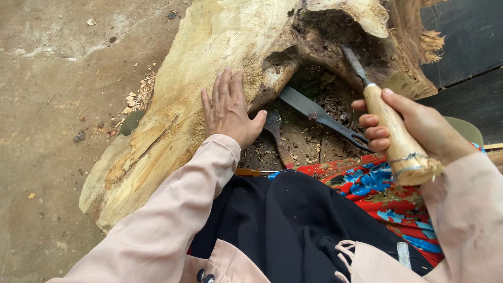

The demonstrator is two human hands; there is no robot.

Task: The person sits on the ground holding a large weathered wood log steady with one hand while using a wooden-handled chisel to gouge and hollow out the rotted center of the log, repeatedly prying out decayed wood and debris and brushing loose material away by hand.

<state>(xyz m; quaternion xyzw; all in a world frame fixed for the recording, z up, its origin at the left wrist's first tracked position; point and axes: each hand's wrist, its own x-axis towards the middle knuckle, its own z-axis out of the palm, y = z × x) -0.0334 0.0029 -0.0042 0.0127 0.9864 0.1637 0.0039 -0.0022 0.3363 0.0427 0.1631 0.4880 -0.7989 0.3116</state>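
A large pale hollowed log (173,89) lies on the ground in front of me. My left hand (228,107) rests flat on its outer wall, fingers apart, holding nothing. My right hand (414,123) grips a chisel (390,128) with a light wooden handle; its dark metal blade points up into the dark cavity (325,36) of the log. Inside the hollow lie a flat dark metal tool (319,115) and a second rusty tool (276,136) among wood chips.
Bare concrete floor (52,105) with scattered wood chips stretches to the left. A red and blue patterned cloth (382,194) and black fabric (293,225) cover my lap. Dark boards (466,42) stand at the right behind the log.
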